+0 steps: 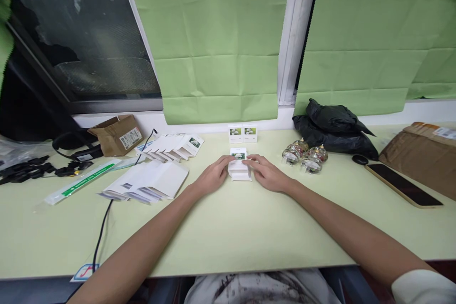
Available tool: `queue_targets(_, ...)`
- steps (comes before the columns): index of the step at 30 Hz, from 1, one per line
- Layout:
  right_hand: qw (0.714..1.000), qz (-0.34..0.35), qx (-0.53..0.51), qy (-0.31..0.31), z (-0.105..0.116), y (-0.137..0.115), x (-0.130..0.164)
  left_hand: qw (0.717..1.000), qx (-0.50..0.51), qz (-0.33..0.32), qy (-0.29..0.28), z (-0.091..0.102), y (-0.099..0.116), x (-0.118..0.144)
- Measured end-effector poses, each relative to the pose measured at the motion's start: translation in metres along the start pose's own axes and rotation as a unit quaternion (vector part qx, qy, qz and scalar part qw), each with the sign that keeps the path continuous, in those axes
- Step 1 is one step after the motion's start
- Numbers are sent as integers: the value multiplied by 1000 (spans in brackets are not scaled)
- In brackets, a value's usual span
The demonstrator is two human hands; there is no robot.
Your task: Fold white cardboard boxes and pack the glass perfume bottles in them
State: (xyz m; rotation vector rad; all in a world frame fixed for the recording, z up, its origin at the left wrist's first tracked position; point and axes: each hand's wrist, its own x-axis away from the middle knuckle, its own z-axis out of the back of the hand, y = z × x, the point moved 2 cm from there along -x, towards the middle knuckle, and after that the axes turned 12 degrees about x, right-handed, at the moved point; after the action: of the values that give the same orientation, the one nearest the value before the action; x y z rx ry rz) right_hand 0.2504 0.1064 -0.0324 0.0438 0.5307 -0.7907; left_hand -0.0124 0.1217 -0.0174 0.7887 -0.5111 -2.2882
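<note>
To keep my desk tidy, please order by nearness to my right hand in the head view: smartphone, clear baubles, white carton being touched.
1. White carton, touching the right hand
2. Clear baubles, to the right
3. Smartphone, farther right

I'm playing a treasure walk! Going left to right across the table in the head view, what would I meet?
Green-striped plastic packet, flat white cartons, left hand, small white box, right hand, gold-topped baubles, black disc, smartphone.

Crumpled black plastic bags (337,138) sit before a green cloth curtain (366,33). Right of the bags lies a rectangular black-screened phone (404,185).
</note>
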Motion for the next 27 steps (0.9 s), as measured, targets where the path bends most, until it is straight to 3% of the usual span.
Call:
queue_targets(13,1000,-19,-19,-12,1,0,1,1000,5,27,0,-1,7,2)
queue_targets(27,999,-28,-19,2,0,3,1,1000,8,7,-15,-8,10,2)
